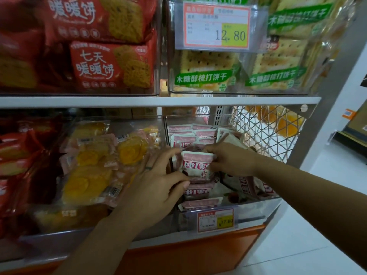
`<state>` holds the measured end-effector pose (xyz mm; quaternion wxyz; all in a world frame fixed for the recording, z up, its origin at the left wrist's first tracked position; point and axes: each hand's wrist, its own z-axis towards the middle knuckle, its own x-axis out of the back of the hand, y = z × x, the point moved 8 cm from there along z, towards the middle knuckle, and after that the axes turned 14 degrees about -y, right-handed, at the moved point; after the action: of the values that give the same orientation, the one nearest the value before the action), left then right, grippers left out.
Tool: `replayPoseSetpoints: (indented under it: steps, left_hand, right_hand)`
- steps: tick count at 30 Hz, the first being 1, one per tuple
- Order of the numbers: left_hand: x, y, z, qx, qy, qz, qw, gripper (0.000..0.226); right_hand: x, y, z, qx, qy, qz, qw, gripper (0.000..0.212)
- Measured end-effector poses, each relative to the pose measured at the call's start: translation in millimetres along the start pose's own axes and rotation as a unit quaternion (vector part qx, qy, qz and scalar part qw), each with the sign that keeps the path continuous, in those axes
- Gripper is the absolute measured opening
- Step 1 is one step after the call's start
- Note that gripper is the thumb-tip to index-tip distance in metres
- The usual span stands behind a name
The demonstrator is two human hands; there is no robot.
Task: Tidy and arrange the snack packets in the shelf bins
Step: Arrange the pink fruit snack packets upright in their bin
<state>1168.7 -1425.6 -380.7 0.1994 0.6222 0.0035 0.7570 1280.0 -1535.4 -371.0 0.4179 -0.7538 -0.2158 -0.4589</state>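
Observation:
A pink and white snack packet (195,164) stands upright in the clear bin (258,209) on the lower shelf, at the right. My left hand (158,183) grips the packet's left side, thumb across its lower front. My right hand (230,159) pinches its top right corner. More pink packets (190,135) stand in rows behind it, others lie flat below it, and some (250,185) slump loosely at the bin's right side.
The bin to the left holds yellow cake packets (89,175); red packets (17,151) lie further left. The upper shelf carries red biscuit packs (111,64) and green-labelled cracker packs (206,74). A wire mesh panel (264,133) closes the shelf's right end. Price tag (215,220) on the bin front.

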Motion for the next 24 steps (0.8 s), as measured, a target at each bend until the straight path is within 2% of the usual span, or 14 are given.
replayPoseSetpoints:
  steps: [2,5,8,9,11,13,15,19,22,24]
  left_hand:
    - [2,2,1,-0.001,0.009,0.012,1.000,0.041]
    - [0,8,1,-0.016,0.015,0.047,0.999,0.039]
    - [1,6,3,-0.007,0.012,0.016,1.000,0.043]
    - [3,4,3,-0.003,0.012,0.006,1.000,0.044]
    - [3,4,4,-0.002,0.012,0.006,1.000,0.044]
    - [3,5,4,-0.008,0.007,0.005,1.000,0.043]
    - [3,5,4,-0.013,0.010,0.008,1.000,0.042]
    - [4,4,1,-0.020,0.020,0.019,0.999,0.038]
    - [5,2,-2,-0.026,0.020,0.023,0.999,0.037]
    - [6,0,-2,-0.025,0.019,0.017,0.999,0.038]
  right_hand:
    - [-5,-4,5,0.006,-0.034,-0.066,0.997,0.016]
    - [-15,-10,7,0.018,-0.093,-0.101,0.990,0.011]
    - [-10,-9,2,-0.003,-0.160,-0.073,0.984,0.038]
    - [-2,-8,2,-0.014,-0.150,-0.032,0.988,0.044]
    - [22,-9,7,-0.010,-0.068,0.011,0.998,0.042]
    - [35,-24,17,0.019,0.008,-0.043,0.999,0.041]
    - [28,-42,33,0.061,0.006,-0.098,0.993,0.042]
    - [22,-51,55,0.086,0.025,-0.151,0.984,0.025]
    - [31,-50,51,0.107,0.050,-0.136,0.984,0.015]
    - [44,-38,41,0.080,0.096,-0.095,0.988,0.011]
